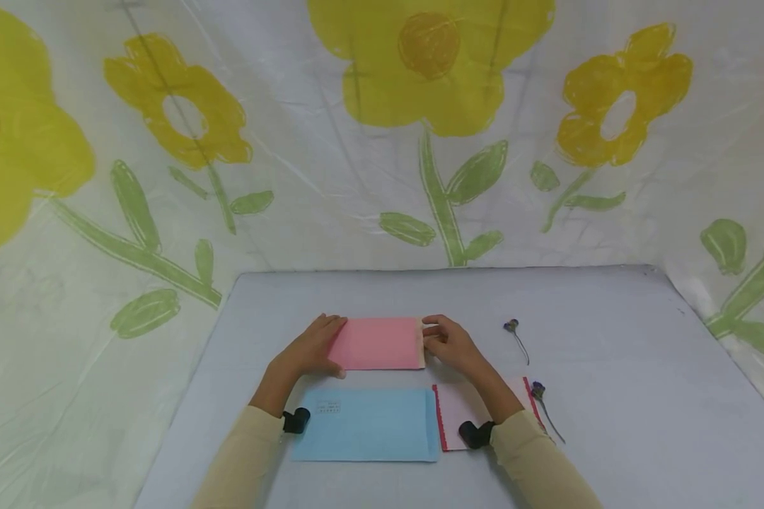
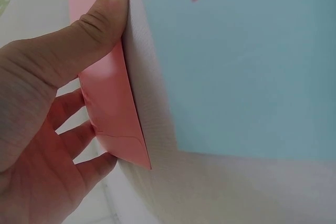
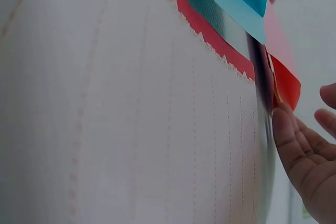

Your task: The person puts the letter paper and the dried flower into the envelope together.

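Observation:
A pink envelope (image 1: 375,343) lies crosswise on the table, a narrow cream paper (image 1: 420,343) showing at its right end. My left hand (image 1: 317,345) holds the envelope's left end, its thumb (image 2: 102,24) along the near edge and the other fingers (image 2: 97,169) at the end and far side. At the right end, my right hand (image 1: 448,343) has its fingers curled at the cream paper. In the right wrist view, the thumb (image 3: 283,124) meets the paper's edge beside the envelope's open, red-looking mouth (image 3: 286,82). The paper's far part is hidden inside the envelope.
Nearer me lies a light blue envelope (image 1: 369,428) with a small printed box. To its right is a pale pink sheet (image 1: 453,417) with red side edges, under my right forearm. Two dried flowers, one farther (image 1: 512,326) and one nearer (image 1: 539,391), lie at the right.

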Available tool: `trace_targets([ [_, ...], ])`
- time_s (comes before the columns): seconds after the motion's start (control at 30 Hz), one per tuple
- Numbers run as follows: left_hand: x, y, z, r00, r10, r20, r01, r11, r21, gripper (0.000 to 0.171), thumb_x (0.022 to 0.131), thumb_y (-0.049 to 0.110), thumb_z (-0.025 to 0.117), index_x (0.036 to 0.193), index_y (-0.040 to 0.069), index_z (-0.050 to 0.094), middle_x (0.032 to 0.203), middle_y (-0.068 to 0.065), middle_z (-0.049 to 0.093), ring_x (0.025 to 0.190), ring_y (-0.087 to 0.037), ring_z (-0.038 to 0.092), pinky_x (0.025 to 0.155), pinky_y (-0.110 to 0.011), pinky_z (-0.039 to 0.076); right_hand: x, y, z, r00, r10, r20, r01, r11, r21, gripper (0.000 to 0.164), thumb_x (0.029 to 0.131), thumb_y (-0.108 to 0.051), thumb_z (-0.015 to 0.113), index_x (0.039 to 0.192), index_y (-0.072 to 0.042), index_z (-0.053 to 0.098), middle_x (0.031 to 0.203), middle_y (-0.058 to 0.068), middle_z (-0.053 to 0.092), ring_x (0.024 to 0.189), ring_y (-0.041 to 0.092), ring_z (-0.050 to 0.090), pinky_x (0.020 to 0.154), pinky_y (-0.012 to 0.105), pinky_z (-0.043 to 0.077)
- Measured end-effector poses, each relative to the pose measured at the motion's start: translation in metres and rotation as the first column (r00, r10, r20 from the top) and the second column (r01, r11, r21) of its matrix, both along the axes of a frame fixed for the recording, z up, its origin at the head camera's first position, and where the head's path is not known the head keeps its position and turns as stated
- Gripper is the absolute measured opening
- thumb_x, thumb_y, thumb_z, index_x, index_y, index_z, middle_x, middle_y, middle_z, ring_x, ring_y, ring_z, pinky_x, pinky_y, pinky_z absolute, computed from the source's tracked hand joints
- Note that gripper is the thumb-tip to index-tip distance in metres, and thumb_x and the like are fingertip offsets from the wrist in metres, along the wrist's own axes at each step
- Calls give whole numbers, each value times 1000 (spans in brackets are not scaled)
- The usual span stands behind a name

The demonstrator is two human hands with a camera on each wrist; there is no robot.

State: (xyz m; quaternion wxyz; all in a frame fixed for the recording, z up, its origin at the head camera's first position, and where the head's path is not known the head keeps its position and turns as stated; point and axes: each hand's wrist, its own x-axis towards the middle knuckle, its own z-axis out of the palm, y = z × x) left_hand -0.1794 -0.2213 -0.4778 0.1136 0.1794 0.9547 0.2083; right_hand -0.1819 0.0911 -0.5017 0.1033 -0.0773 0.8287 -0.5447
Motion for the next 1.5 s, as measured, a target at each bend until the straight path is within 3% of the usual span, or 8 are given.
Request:
trace_targets([
  [0.33,0,1,-1,1000,4,-2,-4,1000,-11,104,68,24,95,153,4,37,156,-17,37,148,-41,20,116,-54,29,-1,-6,0,1000,3,9,-3,1000,-4,39,96,-8,61,135,-6,57,125,14,66,110,30,64,76,36,55],
  [0.57,0,1,0,1000,4,-9,-4,1000,-8,104,68,23,94,153,3,37,156,-18,37,148,-41,21,116,-54,29,0,-10,1,1000,-3,26,2,1000,18,41,96,-9,60,136,-8,55,128,15,64,113,31,62,80,39,56],
  [0.8,0,1,-1,1000,9,-7,-9,1000,-13,103,69,24,94,153,4,37,157,-16,37,148,-40,20,115,-55,30,0,-12,3,1000,-2,12,2,1000,21,40,96,-7,61,135,-7,56,125,16,65,105,28,63,74,35,55],
  [1.03,-1,0,-2,1000,3,-5,-3,1000,-13,103,69,24,94,153,4,37,156,-17,37,148,-40,21,115,-55,30,0,-17,2,999,2,38,-2,1000,13,39,97,-7,59,136,-9,56,129,16,63,113,31,61,88,42,57],
  [1.2,0,1,-5,1000,8,4,-8,1000,-8,105,68,24,95,153,5,37,157,-16,37,148,-39,20,115,-54,30,2,-20,4,999,10,32,-10,1000,4,39,95,-4,59,134,-7,57,128,18,62,114,31,60,91,44,55],
  [1.37,-1,1,-6,1000,15,14,-15,1000,-3,106,67,24,95,154,5,37,157,-16,36,149,-39,20,116,-53,28,-2,-10,5,999,11,39,-11,1000,2,39,96,-5,59,135,-7,56,127,16,64,112,30,62,85,40,57],
  [1.5,-2,-1,-5,1000,9,0,-9,1000,-9,106,67,24,95,153,4,37,157,-16,36,149,-39,20,116,-53,28,-13,16,9,1000,-8,-26,10,999,43,38,95,-3,59,133,-2,56,122,17,66,107,30,64,78,37,58],
])
